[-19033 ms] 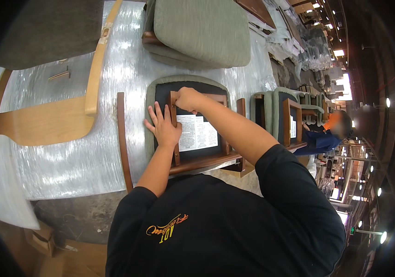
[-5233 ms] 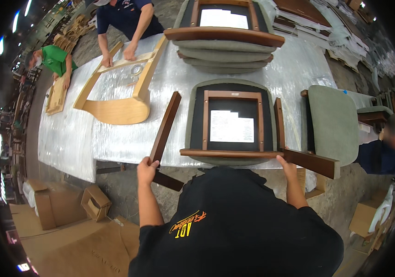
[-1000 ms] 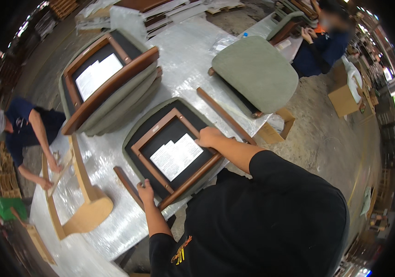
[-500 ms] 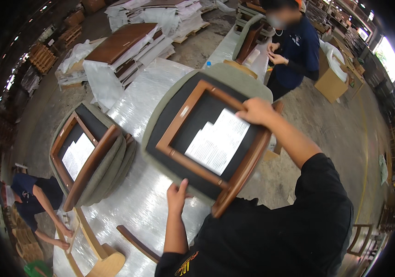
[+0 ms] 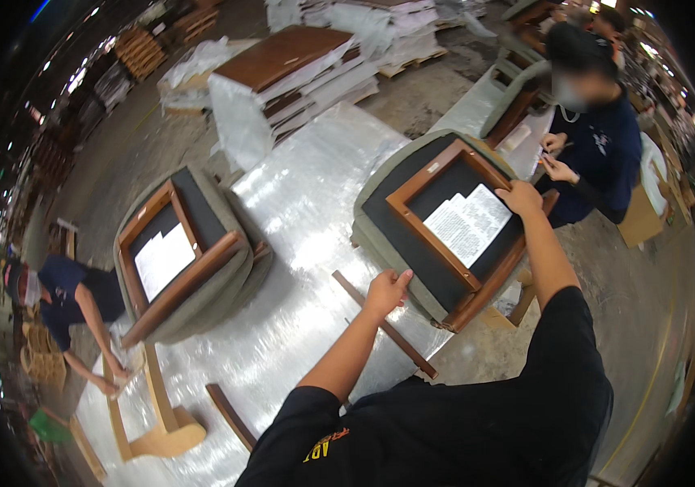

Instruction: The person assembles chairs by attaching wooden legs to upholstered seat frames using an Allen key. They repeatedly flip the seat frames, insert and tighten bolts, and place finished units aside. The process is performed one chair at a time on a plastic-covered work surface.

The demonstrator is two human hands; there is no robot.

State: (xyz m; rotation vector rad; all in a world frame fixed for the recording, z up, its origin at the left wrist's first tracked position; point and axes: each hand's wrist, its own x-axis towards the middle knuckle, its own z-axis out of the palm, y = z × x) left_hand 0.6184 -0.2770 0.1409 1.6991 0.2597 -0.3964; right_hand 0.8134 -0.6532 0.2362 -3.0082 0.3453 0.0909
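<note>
An upholstered chair seat (image 5: pixel 380 183), grey-green and underside up, is between my hands. Its black bottom carries a brown wooden frame (image 5: pixel 436 166) and a white printed sheet (image 5: pixel 467 225). My right hand (image 5: pixel 522 199) is closed over the frame's right-hand rail. At the seat's near left edge, my left hand (image 5: pixel 388 294) grips the rim with the thumb on the upper side; its other fingers are partly hidden. To the left, a pile of similar seats (image 5: pixel 238 268) stands on the plastic-covered table (image 5: pixel 307 325), the top one also bottom up.
Brown wooden strips (image 5: pixel 230 415) and a pale curved wooden frame (image 5: pixel 152 430) lie on the table. A person (image 5: pixel 79 300) handles the pale frame at left; another person (image 5: pixel 599 138) stands at right. Wrapped brown panels (image 5: pixel 282 61) are stacked beyond, and cartons (image 5: pixel 643 215) stand at right.
The chair seat has moved farther from my body and lower toward the table, both hands staying on it. A wooden strip that it covered now shows. The whole view has shifted.
</note>
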